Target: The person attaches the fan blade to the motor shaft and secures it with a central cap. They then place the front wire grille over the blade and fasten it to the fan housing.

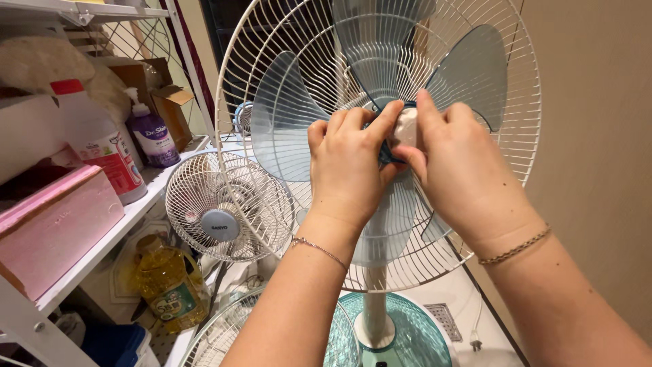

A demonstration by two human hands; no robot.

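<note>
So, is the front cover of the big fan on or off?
Off. The blue blades are uncovered in front of the rear grille, and both the left hand and the right hand reach the hub directly.

Counted by kind

Two hands at work: left hand (348, 166), right hand (456, 170); one standing fan (377, 136); one small fan (221, 207); three bottles: white (95, 139), purple (153, 136), yellow (166, 282); one pink box (54, 228).

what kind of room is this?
Likely a household storage room or utility corner: a white shelf unit holds a cleaner jug and a pump bottle, a cooking oil bottle stands below, and a spare fan guard leans nearby.
</note>
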